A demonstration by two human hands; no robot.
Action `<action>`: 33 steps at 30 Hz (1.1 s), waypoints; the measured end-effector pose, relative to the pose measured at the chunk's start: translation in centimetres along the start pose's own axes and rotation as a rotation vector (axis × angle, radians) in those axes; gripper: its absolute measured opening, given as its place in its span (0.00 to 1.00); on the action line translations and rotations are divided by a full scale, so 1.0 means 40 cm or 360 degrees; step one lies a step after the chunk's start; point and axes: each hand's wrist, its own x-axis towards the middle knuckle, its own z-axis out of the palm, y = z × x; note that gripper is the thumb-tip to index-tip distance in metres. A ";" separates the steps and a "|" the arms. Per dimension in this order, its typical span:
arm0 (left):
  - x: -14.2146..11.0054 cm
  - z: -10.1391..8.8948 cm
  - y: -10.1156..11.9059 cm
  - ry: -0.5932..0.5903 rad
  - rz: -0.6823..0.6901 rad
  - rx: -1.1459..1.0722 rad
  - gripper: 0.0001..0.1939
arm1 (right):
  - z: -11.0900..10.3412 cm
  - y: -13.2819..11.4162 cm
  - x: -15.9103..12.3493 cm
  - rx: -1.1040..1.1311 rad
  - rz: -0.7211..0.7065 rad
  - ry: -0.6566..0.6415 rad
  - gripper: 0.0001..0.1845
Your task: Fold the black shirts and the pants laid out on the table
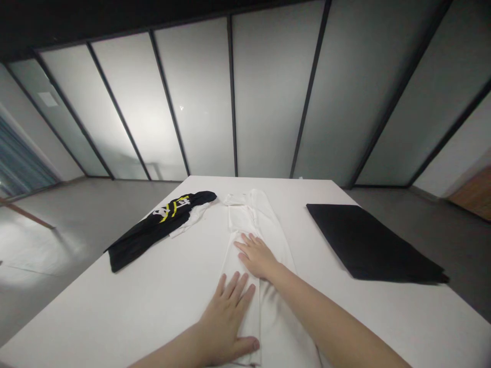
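Observation:
A white garment (245, 217) lies folded into a long strip down the middle of the white table (146, 296). My left hand (226, 319) rests flat on its near part, fingers stretched out and pointing away from me. My right hand (256, 255) lies flat on the garment a little farther up, fingers spread. Neither hand holds anything.
A black garment with yellow and white print (157, 227) lies crumpled at the table's left edge, with a bit of white cloth under it. A flat black sheet (368, 248) lies at the right. Frosted glass panels (268, 102) stand beyond the far edge.

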 end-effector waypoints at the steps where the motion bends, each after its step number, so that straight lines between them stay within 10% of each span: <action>1: -0.006 -0.003 -0.005 0.0014 0.0051 -0.0008 0.52 | 0.003 -0.001 -0.010 -0.0009 0.0047 0.0008 0.32; 11: -0.091 -0.089 -0.077 -0.0011 0.0493 -0.0154 0.51 | 0.035 -0.068 -0.154 -0.0077 0.0367 0.0131 0.33; 17: -0.131 -0.143 -0.096 0.0083 0.0307 -0.0387 0.35 | -0.066 -0.051 -0.153 0.0271 -0.0048 0.0174 0.23; 24: 0.043 -0.064 -0.003 0.0570 -0.0450 -0.0208 0.29 | -0.056 0.078 -0.020 -0.0043 -0.0086 0.0235 0.30; 28: 0.163 -0.005 -0.024 0.0461 -0.0596 0.0091 0.36 | -0.042 0.115 0.045 -0.0185 0.0183 0.0190 0.34; 33: 0.214 -0.043 -0.092 0.0264 -0.0561 0.0152 0.38 | -0.057 0.126 0.091 -0.0236 0.0523 0.0323 0.33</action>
